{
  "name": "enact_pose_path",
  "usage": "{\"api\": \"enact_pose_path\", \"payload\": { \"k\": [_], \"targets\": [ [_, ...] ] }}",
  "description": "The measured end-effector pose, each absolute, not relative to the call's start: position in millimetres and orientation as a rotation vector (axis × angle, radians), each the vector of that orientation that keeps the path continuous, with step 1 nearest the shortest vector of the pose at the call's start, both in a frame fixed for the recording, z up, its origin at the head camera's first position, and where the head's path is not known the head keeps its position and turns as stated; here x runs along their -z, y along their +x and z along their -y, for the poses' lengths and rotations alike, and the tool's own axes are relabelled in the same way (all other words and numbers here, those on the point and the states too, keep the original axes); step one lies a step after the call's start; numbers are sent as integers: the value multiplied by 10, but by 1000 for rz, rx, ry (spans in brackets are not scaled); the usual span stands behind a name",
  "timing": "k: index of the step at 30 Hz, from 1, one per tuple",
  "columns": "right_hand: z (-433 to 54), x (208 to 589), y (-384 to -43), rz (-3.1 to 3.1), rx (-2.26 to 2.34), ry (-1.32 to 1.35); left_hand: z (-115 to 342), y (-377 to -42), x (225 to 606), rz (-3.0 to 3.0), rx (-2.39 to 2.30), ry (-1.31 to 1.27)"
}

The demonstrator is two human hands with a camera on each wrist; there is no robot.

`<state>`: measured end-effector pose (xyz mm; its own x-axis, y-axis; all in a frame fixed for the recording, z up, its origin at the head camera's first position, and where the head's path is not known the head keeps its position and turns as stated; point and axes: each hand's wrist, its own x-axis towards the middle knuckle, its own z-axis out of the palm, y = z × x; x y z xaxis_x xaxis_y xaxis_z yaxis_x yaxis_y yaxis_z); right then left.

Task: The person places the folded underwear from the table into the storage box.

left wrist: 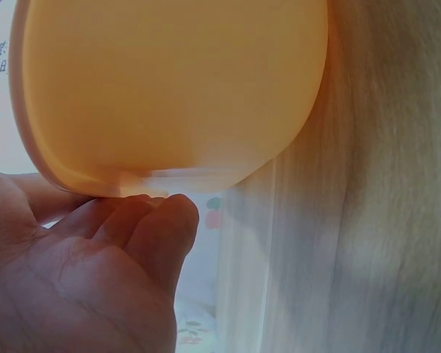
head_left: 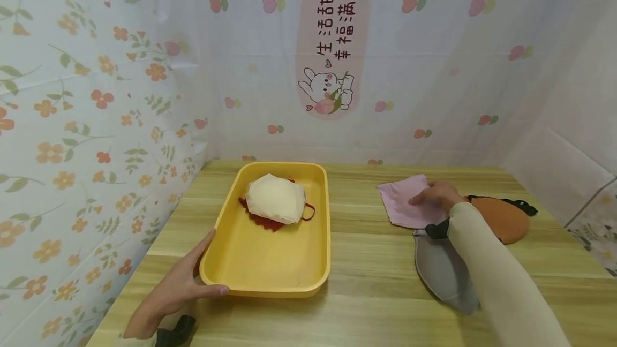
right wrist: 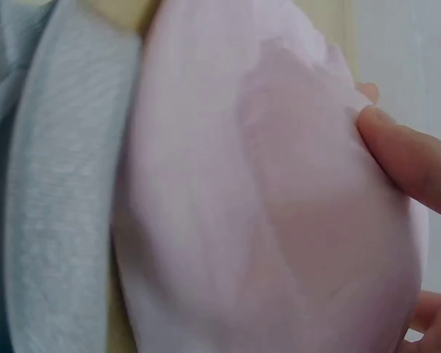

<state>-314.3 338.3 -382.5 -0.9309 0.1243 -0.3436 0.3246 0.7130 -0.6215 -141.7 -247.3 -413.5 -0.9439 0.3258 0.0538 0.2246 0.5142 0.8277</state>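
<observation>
A yellow tray (head_left: 270, 261) stands on the table at left of centre in the head view. My left hand (head_left: 175, 288) holds its near left corner, the thumb along the front wall and the fingers against the side. In the left wrist view, those fingers (left wrist: 169, 228) press up to the tray wall (left wrist: 176, 95). Right of the tray lies a flat pink cloth (head_left: 402, 202). My right hand (head_left: 438, 197) pinches its right side. The right wrist view has the thumb (right wrist: 404, 151) on the near face of the pink cloth (right wrist: 279, 184), with fingertips showing past its edge.
Inside the tray, a cream cloth bundle (head_left: 275, 200) lies over a dark red cloth (head_left: 262, 222) with a thin loop. Below my right wrist is a grey cloth piece (head_left: 441, 266). An orange piece with black trim (head_left: 501, 218) lies further right. Patterned curtains (head_left: 250, 68) border the table.
</observation>
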Motion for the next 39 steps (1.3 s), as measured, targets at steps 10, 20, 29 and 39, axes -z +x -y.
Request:
{"api": "enact_pose_path", "payload": {
  "k": [10, 20, 29, 39],
  "targets": [
    [-3376, 3775, -3150, -2502, 1203, 338, 2472, -1400, 4148, -2656, -1405, 449],
    [-3389, 3733, -3091, -2425, 1387, 346, 2476, -1410, 4124, -2650, -1411, 467],
    [-3398, 3620, -3016, -2416, 1491, 291, 2471, -1409, 4146, -2638, -1422, 438],
    [-3250, 3438, -2994, -2368, 1611, 236, 2456, -1393, 4114, -2658, -1399, 439]
  ]
}}
